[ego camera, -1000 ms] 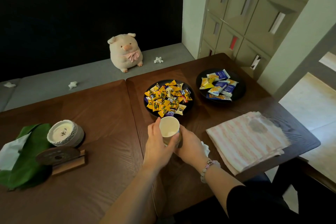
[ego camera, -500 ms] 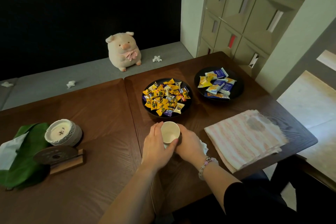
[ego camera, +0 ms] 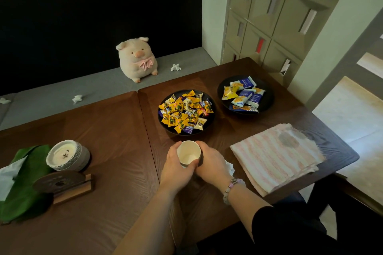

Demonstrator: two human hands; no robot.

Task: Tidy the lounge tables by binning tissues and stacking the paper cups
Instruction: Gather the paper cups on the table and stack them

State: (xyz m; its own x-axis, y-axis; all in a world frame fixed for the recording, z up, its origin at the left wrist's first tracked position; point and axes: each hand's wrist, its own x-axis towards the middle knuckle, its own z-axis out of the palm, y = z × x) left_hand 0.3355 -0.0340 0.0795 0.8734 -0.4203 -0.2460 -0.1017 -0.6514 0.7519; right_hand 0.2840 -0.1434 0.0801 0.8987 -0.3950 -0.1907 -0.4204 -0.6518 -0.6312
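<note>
A white paper cup [ego camera: 188,153] stands upright on the brown table [ego camera: 116,143], just in front of the sweets plate. My left hand [ego camera: 177,170] and my right hand [ego camera: 211,164] curl round its sides and grip it from both flanks; whether other cups sit beneath it is hidden. A crumpled white tissue [ego camera: 230,167] peeks out beside my right wrist. More crumpled tissues lie on the grey bench: one by the plush pig [ego camera: 176,67], one further left [ego camera: 77,98], one at the far left edge [ego camera: 4,100].
A black plate of wrapped sweets [ego camera: 186,112] and a plate of snack packets [ego camera: 244,94] stand behind the cup. A folded pink striped cloth [ego camera: 275,155] lies right. A candle jar [ego camera: 66,155], wooden stand [ego camera: 64,182] and green leaf mat [ego camera: 27,180] with tissue sit left. A plush pig [ego camera: 136,59] sits on the bench.
The cup held between both hands has come down from slightly raised to resting low on the table. Both hands stay wrapped round it.
</note>
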